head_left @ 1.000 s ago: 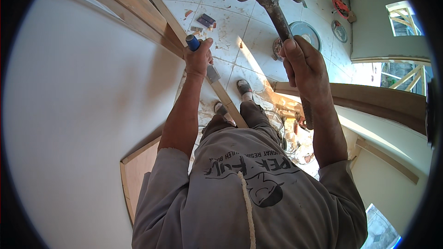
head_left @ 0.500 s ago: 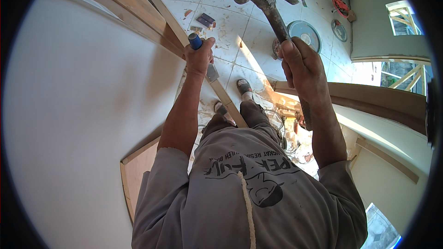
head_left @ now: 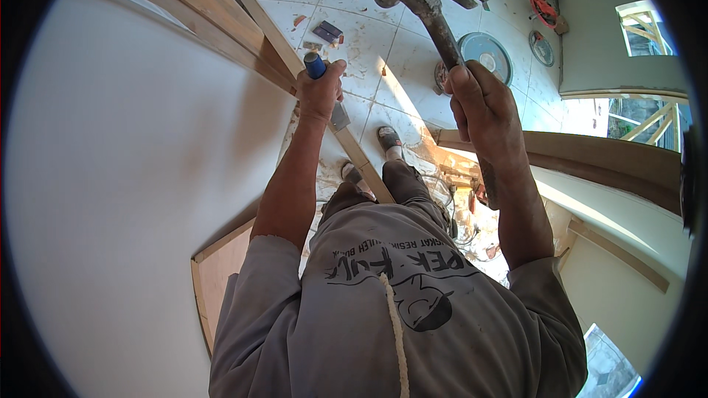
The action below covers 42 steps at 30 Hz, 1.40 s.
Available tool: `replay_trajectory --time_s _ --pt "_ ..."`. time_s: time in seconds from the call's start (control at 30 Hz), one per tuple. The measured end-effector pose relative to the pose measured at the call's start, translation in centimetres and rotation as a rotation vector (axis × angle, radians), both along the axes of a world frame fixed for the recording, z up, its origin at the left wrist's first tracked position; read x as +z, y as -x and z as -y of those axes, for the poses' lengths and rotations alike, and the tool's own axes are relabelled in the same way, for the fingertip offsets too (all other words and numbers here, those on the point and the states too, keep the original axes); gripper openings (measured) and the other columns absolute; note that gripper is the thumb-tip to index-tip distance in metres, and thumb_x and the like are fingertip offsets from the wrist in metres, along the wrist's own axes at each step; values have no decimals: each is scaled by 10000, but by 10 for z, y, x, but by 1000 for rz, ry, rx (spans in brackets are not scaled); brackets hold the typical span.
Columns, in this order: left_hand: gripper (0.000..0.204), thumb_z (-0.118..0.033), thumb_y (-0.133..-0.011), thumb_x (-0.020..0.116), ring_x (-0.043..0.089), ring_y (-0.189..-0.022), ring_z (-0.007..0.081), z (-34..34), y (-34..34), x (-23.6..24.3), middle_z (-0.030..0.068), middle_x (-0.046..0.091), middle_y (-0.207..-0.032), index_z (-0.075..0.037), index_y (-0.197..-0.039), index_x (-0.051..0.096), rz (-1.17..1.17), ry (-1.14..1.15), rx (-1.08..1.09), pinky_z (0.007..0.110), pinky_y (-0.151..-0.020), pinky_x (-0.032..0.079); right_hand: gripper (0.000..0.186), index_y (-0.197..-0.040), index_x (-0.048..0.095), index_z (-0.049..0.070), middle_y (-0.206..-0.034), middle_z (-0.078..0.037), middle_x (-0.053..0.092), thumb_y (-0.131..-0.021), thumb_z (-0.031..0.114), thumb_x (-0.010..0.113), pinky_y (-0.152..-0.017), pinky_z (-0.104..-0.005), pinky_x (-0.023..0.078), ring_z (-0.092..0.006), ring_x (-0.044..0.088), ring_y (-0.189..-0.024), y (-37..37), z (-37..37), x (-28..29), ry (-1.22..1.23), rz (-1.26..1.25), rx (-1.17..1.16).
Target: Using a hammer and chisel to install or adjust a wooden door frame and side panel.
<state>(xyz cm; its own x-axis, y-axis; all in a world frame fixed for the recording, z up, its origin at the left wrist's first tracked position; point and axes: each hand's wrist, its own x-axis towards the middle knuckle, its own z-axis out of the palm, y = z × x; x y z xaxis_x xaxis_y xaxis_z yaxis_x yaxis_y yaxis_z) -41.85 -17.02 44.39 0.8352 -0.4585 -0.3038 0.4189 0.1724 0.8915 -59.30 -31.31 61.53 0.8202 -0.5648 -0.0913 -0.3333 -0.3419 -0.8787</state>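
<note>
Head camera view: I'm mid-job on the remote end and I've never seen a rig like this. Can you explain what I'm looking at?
There is no machine here: these are a person's own bare hands. A wide fisheye camera worn on the head looks down, so the picture's left is the person's left, and straight edges bend near the rim.

The left hand grips a blue-handled tool, apparently a chisel. Its flat metal blade shows below the fist, over a long wooden strip. The right hand holds a claw hammer by its handle.

Beyond them, the tiled floor is littered with scraps, a small dark block and a round grey-blue lid.
</note>
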Motion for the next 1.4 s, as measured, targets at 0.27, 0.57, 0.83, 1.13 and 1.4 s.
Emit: replay_trajectory --time_s 0.27,0.57,0.83,1.13,1.4 --pt "323 -253 -796 709 454 -391 82 12 5 0 -18 480 -488 -88 -582 531 115 -175 -119 264 -403 411 409 -740 529 -2 -513 -57 477 -975 332 508 -470 -326 379 -131 457 -473 -1 -1 7 13 6 42" --pt "356 -315 -785 709 504 -426 101 15 11 -8 7 518 -502 -48 -591 574 189 -257 -164 270 -429 422 440 -790 564 -11 -545 -138 511 -972 384 502 -499 -381 399 -234 503 -476 -18 -2 7 154 -29 208" --pt "368 -315 -783 712 501 -429 99 10 11 -9 1 515 -505 -53 -574 559 159 -253 -157 268 -436 428 411 -761 540 24 -497 -4 439 -999 345 444 -423 -258 315 -74 374 -422 -27 0 13 148 -30 314" --pt "343 -294 -789 708 499 -435 94 6 12 -5 -14 509 -525 -58 -592 555 118 -212 -102 259 -434 441 485 -831 546 -16 -570 -112 496 -988 430 435 -564 -394 429 -246 545 -559 -29 -5 5 216 -35 282" --pt "294 -247 -790 704 495 -457 82 4 6 -4 -13 516 -557 -74 -608 552 51 -176 -127 256 -460 469 479 -736 512 49 -497 26 404 -1001 435 412 -378 -240 299 -55 347 -383 -23 -5 4 102 -110 308"
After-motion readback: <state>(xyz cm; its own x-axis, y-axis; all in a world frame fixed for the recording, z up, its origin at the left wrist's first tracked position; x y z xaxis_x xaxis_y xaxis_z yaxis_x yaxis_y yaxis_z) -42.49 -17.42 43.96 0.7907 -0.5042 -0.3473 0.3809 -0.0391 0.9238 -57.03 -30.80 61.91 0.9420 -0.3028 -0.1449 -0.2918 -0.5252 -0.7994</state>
